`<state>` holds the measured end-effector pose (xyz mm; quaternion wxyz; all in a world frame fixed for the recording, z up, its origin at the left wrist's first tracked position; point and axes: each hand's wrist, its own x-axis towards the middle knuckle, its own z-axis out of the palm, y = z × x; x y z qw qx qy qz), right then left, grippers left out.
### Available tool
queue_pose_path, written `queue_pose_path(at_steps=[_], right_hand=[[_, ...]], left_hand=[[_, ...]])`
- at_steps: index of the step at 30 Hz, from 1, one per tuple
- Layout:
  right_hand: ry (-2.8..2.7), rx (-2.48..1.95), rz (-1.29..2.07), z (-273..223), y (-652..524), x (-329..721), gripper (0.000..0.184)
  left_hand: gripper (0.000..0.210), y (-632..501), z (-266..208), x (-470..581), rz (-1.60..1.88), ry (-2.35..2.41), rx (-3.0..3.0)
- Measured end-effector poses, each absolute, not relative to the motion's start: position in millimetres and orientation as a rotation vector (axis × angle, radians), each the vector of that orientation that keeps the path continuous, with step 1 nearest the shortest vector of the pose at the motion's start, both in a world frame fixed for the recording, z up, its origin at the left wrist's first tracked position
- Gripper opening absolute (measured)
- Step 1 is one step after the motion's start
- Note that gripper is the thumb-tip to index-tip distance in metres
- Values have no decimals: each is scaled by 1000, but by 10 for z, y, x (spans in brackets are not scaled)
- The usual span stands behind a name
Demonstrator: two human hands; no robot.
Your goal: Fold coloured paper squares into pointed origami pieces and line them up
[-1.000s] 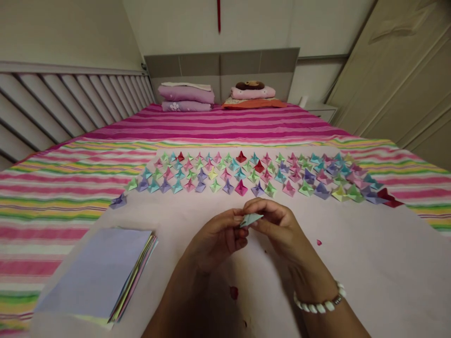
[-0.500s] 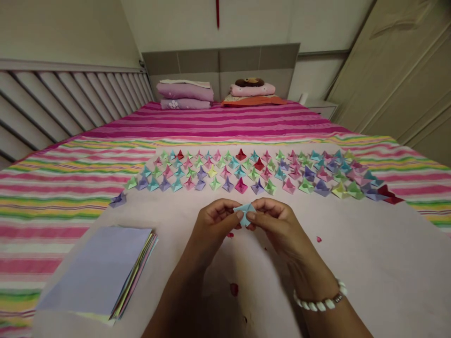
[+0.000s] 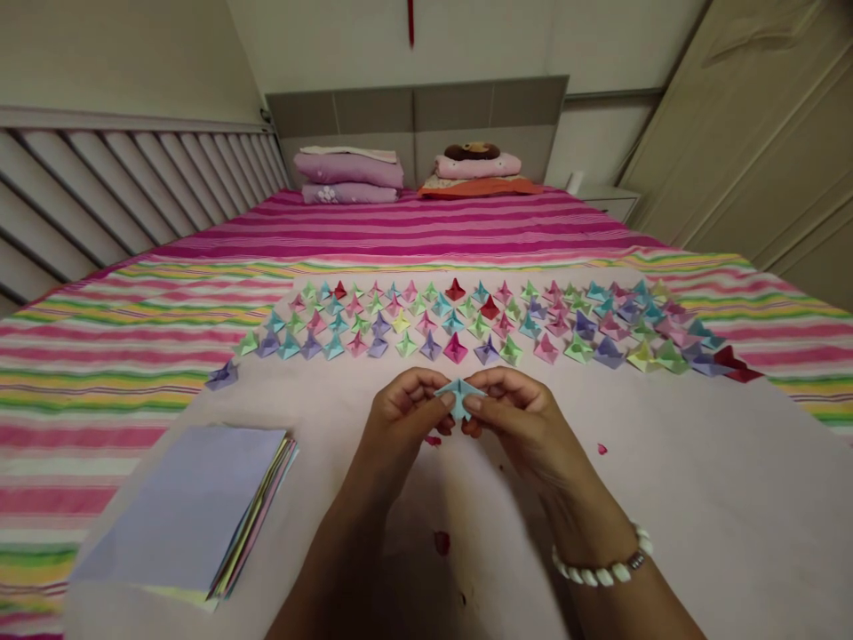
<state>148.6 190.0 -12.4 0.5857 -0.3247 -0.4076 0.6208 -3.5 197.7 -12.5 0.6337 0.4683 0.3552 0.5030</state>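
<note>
A small light-blue folded paper (image 3: 459, 396) is pinched between both hands, above the pale sheet (image 3: 699, 498). My left hand (image 3: 410, 409) is closed on its left side, thumb in front and fingers behind. On the right side my right hand (image 3: 516, 407) grips it the same way; a white beaded bracelet (image 3: 603, 573) circles that wrist. The paper's upper edge has a dark slit in the middle, with points spreading left and right. Beyond the hands, rows of small folded paper boats (image 3: 455, 347) in many colours stand on the sheet.
To the left lies a stack of coloured paper (image 3: 193, 507), lilac on top. Small red scraps (image 3: 442, 543) dot the sheet. A striped bedspread (image 3: 99, 391) lies underneath. Folded bedding (image 3: 350, 175) sits by the headboard (image 3: 373, 116), and a slatted rail (image 3: 133, 191) runs along the left.
Both thumbs have shifted on the light-blue paper, and its shape has changed: its side points now spread wider and a slit shows at the top centre.
</note>
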Motion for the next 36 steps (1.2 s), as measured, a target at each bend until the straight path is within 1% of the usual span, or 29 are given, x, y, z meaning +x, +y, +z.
queue_pose_path(at_steps=[9, 15, 22, 36], right_hand=[[-855, -694, 1590, -93, 1900, 1533, 20], [-882, -725, 1550, -88, 1903, 1532, 17], [-929, -753, 1480, -106, 1904, 1525, 19], [-994, -787, 1527, -102, 1903, 1535, 18]], left_hand=[[12, 1975, -80, -31, 1176, 846, 1025], [13, 1991, -104, -33, 1175, 856, 1057], [17, 1984, -108, -28, 1163, 922, 1120], [15, 1966, -54, -65, 1149, 939, 1156]])
